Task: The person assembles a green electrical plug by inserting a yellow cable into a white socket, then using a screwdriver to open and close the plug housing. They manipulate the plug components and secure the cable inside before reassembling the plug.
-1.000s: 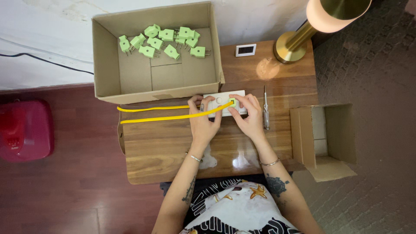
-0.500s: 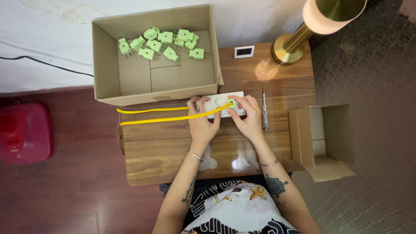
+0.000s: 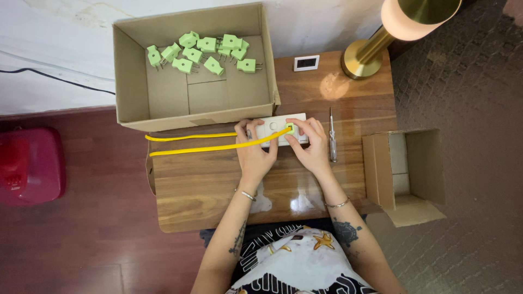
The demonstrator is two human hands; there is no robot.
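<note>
White socket block (image 3: 272, 129) on wooden surface (image 3: 207, 185), pinched at both ends: left hand (image 3: 255, 151), right hand (image 3: 309, 146). Green plug (image 3: 291, 129) with yellow cord (image 3: 218, 147) seated on block. Screwdriver (image 3: 332, 142) just beside right hand.

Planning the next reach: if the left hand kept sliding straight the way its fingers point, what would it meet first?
The left hand points away from the person, fingers on the white power strip. Just past that, it would likely meet the front wall of the large cardboard box; the gap between them is hard to judge from overhead.
</note>
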